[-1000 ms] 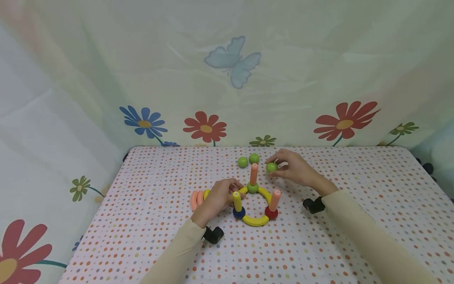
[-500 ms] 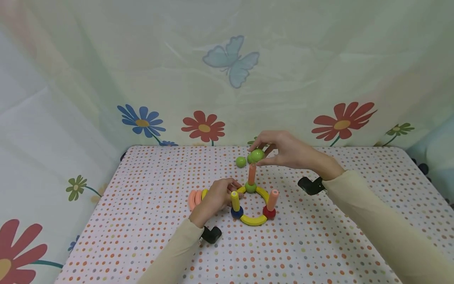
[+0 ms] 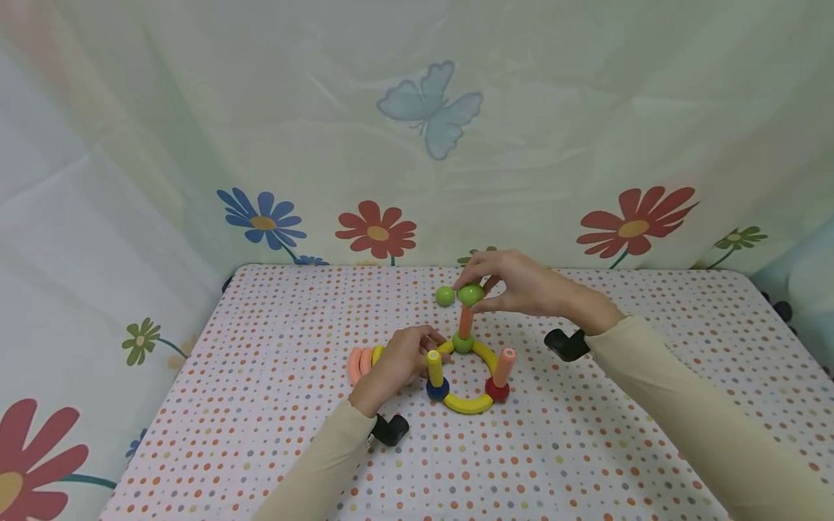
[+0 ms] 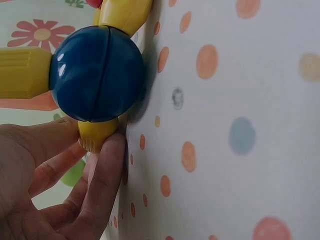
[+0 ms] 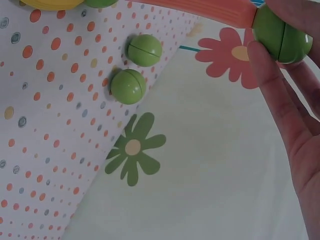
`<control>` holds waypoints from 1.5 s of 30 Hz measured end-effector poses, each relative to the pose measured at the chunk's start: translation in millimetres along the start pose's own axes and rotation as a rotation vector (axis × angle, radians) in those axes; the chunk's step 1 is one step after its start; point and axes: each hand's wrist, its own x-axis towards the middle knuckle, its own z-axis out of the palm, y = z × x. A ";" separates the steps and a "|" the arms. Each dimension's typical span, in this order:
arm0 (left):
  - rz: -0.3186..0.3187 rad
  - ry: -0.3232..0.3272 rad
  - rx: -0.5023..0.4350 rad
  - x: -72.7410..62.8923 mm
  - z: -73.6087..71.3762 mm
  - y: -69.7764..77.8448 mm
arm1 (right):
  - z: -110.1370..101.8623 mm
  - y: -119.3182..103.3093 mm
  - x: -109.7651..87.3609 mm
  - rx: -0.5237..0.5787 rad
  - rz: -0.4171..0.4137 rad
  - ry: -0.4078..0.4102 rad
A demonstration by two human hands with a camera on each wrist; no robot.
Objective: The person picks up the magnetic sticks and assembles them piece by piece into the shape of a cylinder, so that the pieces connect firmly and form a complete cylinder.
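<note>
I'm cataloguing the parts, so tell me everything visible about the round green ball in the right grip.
The glossy green plastic-looking ball has a dark seam line. Pinched in the right grip, it touches the upper end of the upright orange ridged plastic-looking rod; how firmly it is seated is unclear.

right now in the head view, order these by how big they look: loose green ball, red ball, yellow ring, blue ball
1. yellow ring
2. red ball and blue ball, too alike to rank
3. loose green ball, though it lies farther back
</note>
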 end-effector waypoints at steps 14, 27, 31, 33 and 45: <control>0.002 -0.009 -0.037 2.8 -2.3 -1.3 | -5.8 5.6 4.8 -0.012 -0.016 -0.042; -0.036 -0.006 -0.036 6.2 1.3 -0.9 | 9.0 48.3 1.9 0.062 0.180 0.212; -0.039 -0.011 -0.019 6.2 4.2 -1.4 | 33.8 73.9 0.4 -0.006 0.198 0.107; -0.046 -0.015 -0.031 6.1 5.9 -1.2 | 44.6 82.1 -1.2 -0.014 0.196 0.060; -0.040 -0.008 -0.055 2.1 1.1 -2.5 | 54.9 88.7 -13.9 -0.010 0.262 0.129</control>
